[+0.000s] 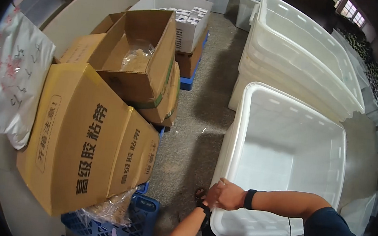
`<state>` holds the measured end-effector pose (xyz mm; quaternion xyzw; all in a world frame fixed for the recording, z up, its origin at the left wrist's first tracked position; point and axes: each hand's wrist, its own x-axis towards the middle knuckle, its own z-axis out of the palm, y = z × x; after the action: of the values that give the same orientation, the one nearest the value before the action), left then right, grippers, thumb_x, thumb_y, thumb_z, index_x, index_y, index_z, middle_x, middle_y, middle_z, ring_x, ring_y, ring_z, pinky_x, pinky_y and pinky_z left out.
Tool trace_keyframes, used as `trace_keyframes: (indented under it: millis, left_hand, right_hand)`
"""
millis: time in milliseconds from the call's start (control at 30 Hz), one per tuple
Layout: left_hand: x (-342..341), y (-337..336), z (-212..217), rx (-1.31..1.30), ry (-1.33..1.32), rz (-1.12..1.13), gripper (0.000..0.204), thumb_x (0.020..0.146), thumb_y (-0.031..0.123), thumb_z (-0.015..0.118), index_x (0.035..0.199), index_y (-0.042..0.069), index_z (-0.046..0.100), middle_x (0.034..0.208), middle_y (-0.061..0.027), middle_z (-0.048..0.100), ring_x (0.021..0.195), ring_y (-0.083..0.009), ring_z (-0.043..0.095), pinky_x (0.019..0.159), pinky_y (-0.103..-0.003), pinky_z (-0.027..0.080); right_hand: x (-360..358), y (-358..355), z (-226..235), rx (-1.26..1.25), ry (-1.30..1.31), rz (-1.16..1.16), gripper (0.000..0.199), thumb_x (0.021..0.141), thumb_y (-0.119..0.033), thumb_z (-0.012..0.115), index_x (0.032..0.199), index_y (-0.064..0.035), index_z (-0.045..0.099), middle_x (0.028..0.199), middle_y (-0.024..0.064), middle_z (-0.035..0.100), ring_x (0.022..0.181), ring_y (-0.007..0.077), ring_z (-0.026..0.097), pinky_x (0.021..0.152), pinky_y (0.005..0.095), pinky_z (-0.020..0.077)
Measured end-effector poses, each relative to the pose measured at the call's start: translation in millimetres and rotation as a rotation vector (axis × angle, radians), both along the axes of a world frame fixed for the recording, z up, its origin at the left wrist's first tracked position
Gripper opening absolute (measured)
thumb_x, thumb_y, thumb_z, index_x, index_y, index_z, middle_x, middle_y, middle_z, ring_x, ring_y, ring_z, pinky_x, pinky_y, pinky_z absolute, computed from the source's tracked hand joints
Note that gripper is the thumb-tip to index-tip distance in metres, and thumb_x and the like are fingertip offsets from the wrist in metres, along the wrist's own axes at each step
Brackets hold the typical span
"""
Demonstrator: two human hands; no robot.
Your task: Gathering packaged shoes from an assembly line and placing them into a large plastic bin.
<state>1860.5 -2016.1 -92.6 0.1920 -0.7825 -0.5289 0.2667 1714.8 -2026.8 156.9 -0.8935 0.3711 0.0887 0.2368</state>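
Both my hands meet at the near left corner of a large white plastic bin (pixel 262 165). My right hand (pixel 230 196) is closed, fingers curled, over the bin's rim. Pressed up beside it on the outer side is my left hand (pixel 211 198), closed too and partly covered by the right. Whatever lies between the fingers is hidden. A black band (pixel 249 199) circles my right wrist, and another dark band (pixel 207 215) is on the left. Inside the bin only smooth white walls and floor show.
Stacked white tubs (pixel 297 51) stand beyond the bin. To the left are a closed cardboard carton (pixel 71 138), an open carton (pixel 155 45) with plastic-wrapped contents, and a blue pallet (pixel 144 219). Farther back sits a white box (pixel 193 38) of small packages. A concrete aisle (pixel 191 141) runs between.
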Motion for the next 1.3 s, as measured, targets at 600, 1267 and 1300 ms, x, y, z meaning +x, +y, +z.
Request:
trace_keyframes:
  millis: [600,1267,1300]
  left_hand:
    - [-15.0,-1.6,114.8,0.386,-0.691,-0.009,0.051,0.099,0.053,0.045,0.121,0.006,0.046,0.124,-0.0219,0.048,0.117,-0.0411,0.047,0.096,-0.048,0.040]
    - [-78.9,-20.5,47.7,0.220,-0.642,0.429,0.049,0.105,0.040,0.042,0.080,0.004,0.064,0.073,-0.0236,0.068,0.073,-0.0449,0.067,0.063,-0.054,0.054]
    - [-80.3,-27.4,54.0,0.205,-0.681,0.438,0.049,0.105,0.039,0.042,0.079,0.004,0.064,0.071,-0.0234,0.067,0.072,-0.0449,0.067,0.062,-0.053,0.054]
  right_hand:
    - [49.3,-45.2,-5.5,0.456,0.487,0.202,0.041,0.087,-0.019,0.057,0.117,0.0088,0.066,0.123,0.0317,0.058,0.111,0.0545,0.055,0.100,0.0671,0.0406]
    - [-12.8,-41.5,39.6,0.017,0.232,-0.131,0.020,0.081,-0.023,0.059,0.069,-0.0138,0.074,0.074,0.0080,0.073,0.073,0.0236,0.068,0.080,0.0407,0.0442]
    - [-15.5,-41.3,39.9,-0.113,0.192,-0.121,0.021,0.082,-0.023,0.058,0.073,-0.0134,0.074,0.077,0.0080,0.073,0.074,0.0230,0.068,0.081,0.0399,0.0436]
